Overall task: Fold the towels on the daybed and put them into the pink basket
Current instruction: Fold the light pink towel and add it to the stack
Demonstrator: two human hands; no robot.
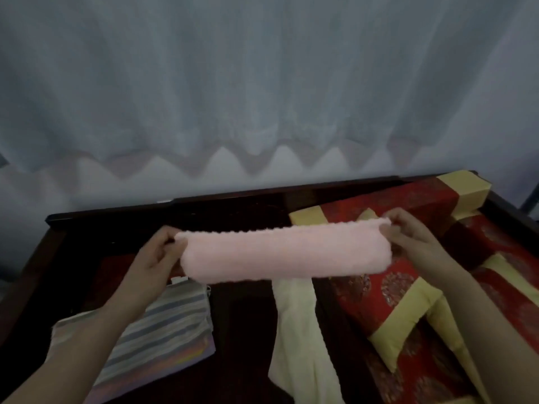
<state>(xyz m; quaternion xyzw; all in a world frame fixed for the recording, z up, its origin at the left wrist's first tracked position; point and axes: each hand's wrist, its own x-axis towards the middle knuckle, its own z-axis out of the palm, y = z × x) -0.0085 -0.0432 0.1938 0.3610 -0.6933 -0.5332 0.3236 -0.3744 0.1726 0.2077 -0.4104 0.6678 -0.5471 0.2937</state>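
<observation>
With the left hand (157, 258) and right hand (408, 237) each in a pinching grip on one end of the pink towel (285, 255), stretched above the daybed (116, 212), a slipped corner would likely spill the fold open.

I see the pink towel (285, 252) folded into a long band, stretched level above the daybed (242, 330). On the daybed's left a grey-striped towel (163, 330) lies flat. A cream towel (297, 330) lies rumpled lengthwise mid-seat.
</observation>
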